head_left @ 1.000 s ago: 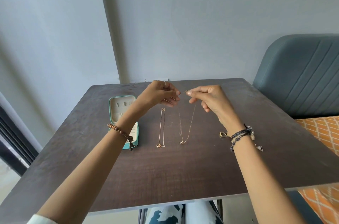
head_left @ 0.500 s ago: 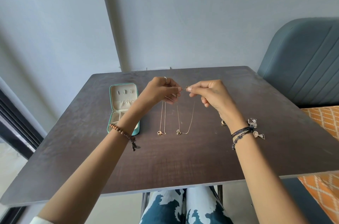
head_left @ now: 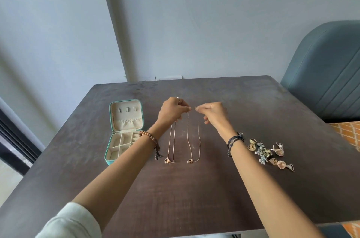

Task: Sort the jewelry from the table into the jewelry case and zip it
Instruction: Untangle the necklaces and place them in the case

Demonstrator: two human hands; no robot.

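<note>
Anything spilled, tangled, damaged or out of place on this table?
Nothing stands out. The teal case lies open, two necklaces lie straight side by side, and the earrings sit heaped at the right.

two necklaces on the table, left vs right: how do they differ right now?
The left necklace lies free, its top hidden behind the left hand; the right necklace has its ends pinched by the left hand and the right hand. The left necklace's strands run close together; the right necklace's spread wider. The left necklace lies nearer the case. Both are thin gold-toned chains with a small round pendant at the near end.
</note>
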